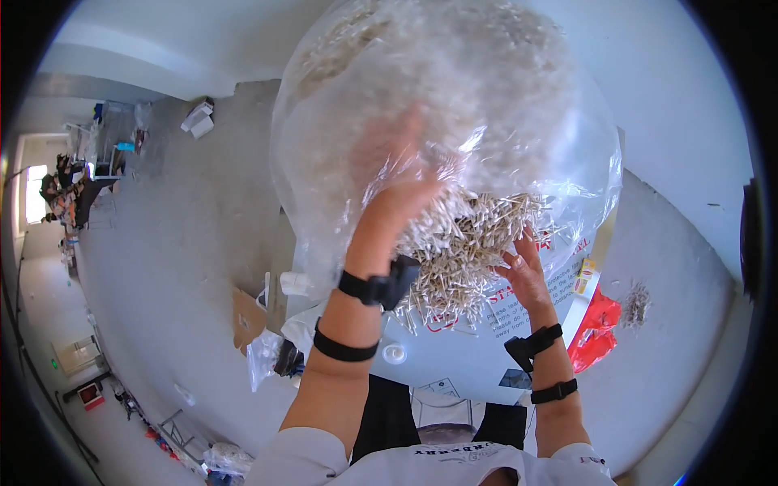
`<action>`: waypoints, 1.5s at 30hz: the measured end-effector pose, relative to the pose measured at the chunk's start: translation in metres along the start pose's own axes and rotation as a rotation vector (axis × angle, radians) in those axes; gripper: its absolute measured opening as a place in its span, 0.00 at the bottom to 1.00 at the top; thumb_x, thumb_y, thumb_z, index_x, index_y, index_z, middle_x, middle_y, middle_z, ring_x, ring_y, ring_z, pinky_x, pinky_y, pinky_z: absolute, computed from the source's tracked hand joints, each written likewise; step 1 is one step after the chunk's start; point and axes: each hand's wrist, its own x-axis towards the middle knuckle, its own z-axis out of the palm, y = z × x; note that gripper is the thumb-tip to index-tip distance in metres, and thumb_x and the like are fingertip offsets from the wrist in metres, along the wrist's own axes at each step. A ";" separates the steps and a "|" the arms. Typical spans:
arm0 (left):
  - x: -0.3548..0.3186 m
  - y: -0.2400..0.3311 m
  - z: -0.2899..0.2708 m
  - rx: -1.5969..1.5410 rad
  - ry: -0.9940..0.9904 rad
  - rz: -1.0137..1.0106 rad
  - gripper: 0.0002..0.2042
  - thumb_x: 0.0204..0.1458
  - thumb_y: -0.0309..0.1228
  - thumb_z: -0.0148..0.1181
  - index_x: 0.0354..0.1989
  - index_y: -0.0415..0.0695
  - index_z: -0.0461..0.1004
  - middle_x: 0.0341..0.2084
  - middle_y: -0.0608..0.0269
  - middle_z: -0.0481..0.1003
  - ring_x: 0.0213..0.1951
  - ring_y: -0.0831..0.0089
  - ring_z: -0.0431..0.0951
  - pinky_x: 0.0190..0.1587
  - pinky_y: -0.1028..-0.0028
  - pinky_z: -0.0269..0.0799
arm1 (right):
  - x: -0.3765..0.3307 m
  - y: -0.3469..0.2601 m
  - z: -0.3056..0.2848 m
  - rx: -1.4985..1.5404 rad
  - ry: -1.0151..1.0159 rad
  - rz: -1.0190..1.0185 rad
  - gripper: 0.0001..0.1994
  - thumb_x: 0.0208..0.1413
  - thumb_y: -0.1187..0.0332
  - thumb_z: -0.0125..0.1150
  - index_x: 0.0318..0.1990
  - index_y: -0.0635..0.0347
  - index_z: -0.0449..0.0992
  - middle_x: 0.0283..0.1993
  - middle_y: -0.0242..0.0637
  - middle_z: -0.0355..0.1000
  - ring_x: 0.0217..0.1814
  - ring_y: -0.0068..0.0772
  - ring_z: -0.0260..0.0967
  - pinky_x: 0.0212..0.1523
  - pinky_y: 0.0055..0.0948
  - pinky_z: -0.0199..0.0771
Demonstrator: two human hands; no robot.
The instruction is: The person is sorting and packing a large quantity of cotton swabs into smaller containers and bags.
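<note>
A big clear plastic bag [486,105] full of small pale sticks fills the upper middle of the view, held up close to the camera. My left hand [397,174] is pushed up into the bag, seen blurred through the plastic, fingers apart among the sticks. My right hand [525,271] presses against the bag's lower right side from outside, fingers spread on the plastic. A heap of the pale sticks [462,251] hangs at the bag's bottom between both hands. Black straps sit on both wrists.
Below the bag stands a white table [454,364] with a small white cap and a printed sheet. A red plastic bag [596,328] lies on the right, cardboard and clear bags on the left. Grey concrete floor all round, with clutter at far left.
</note>
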 end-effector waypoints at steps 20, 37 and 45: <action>-0.028 -0.112 0.016 -0.723 -0.294 -0.736 0.27 0.50 0.53 0.52 0.47 0.41 0.72 0.38 0.61 0.74 0.38 0.70 0.71 0.42 0.71 0.66 | -0.028 -0.031 -0.036 -0.201 0.056 -0.125 0.36 0.52 0.59 0.61 0.66 0.56 0.51 0.64 0.45 0.55 0.62 0.37 0.58 0.57 0.34 0.64; -0.011 -0.197 0.025 -0.700 -0.508 -0.697 0.20 0.52 0.37 0.46 0.51 0.40 0.65 0.44 0.52 0.70 0.45 0.55 0.71 0.47 0.62 0.66 | -0.680 0.221 -0.043 -0.107 0.273 1.523 0.34 0.44 0.51 0.67 0.60 0.45 0.63 0.55 0.45 0.65 0.59 0.52 0.60 0.62 0.48 0.59; 0.054 -0.228 -0.003 -0.588 -0.688 -0.534 0.20 0.50 0.33 0.46 0.53 0.41 0.63 0.47 0.52 0.68 0.48 0.56 0.69 0.50 0.63 0.65 | -0.697 0.230 0.135 -0.687 0.440 1.211 0.25 0.43 0.62 0.64 0.51 0.55 0.68 0.51 0.43 0.66 0.57 0.42 0.62 0.52 0.44 0.62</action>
